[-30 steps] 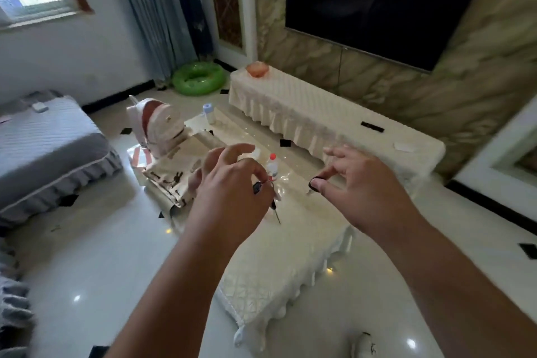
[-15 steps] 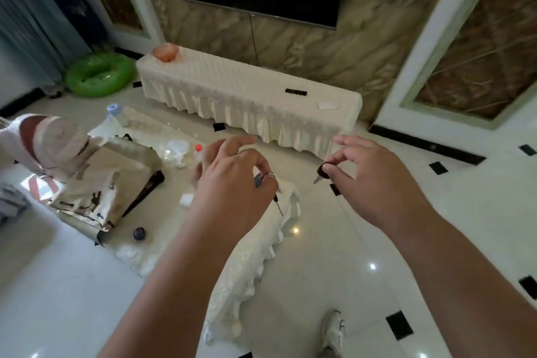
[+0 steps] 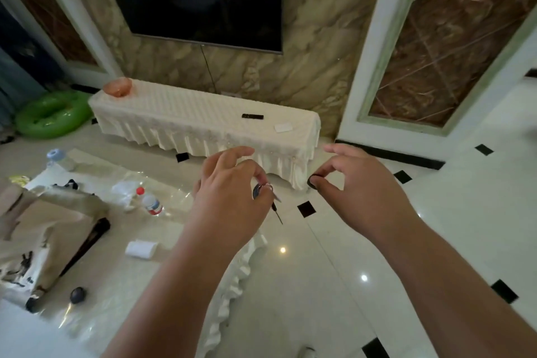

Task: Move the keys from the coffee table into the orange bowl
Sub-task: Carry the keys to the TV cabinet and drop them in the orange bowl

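My left hand [image 3: 229, 192] pinches a bunch of keys [image 3: 266, 193] on a metal ring, with a thin dark blade hanging below it. Between the thumb and forefinger of my right hand [image 3: 360, 189] sits a single key with a black head [image 3: 313, 180]. Both hands hover past the right end of the coffee table [image 3: 122, 264], above the floor. The orange bowl [image 3: 117, 86] stands at the left end of the long white-draped TV cabinet [image 3: 203, 122], far ahead and to the left of both hands.
On the coffee table lie a beige bag [image 3: 49, 229], a small bottle with a red cap [image 3: 151, 203], a white roll [image 3: 141, 248] and a dark round object [image 3: 78, 294]. A black remote [image 3: 252, 116] and white card [image 3: 283, 127] rest on the cabinet. A green swim ring [image 3: 50, 116] lies left.
The view has swung right and nearer to the TV cabinet. Both hands keep their keys and have moved off the coffee table's end toward the cabinet.
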Available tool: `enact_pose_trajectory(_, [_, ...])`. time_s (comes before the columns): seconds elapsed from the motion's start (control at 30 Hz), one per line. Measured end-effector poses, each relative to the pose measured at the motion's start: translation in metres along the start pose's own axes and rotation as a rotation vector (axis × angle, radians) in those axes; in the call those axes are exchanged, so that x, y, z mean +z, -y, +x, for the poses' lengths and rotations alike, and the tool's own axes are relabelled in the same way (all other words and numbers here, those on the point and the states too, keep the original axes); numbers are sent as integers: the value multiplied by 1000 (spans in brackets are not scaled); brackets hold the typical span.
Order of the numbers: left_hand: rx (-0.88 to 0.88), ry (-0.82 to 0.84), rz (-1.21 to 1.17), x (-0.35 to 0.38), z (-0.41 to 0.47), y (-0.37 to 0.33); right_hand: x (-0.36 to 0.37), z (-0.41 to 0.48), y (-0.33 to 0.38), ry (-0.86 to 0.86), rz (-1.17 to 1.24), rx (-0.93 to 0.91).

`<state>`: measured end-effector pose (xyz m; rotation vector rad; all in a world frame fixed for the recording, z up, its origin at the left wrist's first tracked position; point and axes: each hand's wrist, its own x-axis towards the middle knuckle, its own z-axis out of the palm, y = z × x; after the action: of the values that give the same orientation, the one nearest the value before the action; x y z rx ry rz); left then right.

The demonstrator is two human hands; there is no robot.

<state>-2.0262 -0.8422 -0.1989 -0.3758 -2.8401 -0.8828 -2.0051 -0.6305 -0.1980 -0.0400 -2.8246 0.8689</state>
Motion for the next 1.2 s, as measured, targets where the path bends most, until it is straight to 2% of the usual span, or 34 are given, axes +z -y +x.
enact_pose_trajectory(0.2, [4,41,1,32,40,-36,-26,28,-43,9,-33,5])
enact_pose_trajectory(0.4, [20,18,3,56,87,-44,-29,74,-68,18,-66,6])
enact_pose_trajectory(0.6, [9,48,0,79,151,-21,-20,135,-82,46,-99,2])
enact_pose_trajectory(0.8, [-16,36,-2,93,243,10,-2,236,-85,111,-166,-4])
enact_pose_trajectory(1.0, [-31,28,-8,96,332,45,24,333,-81,40,-133,-22])
enact_pose_trajectory(1.2, [-71,-10,-22,88,386,62,32,390,-80,94,-152,-50])
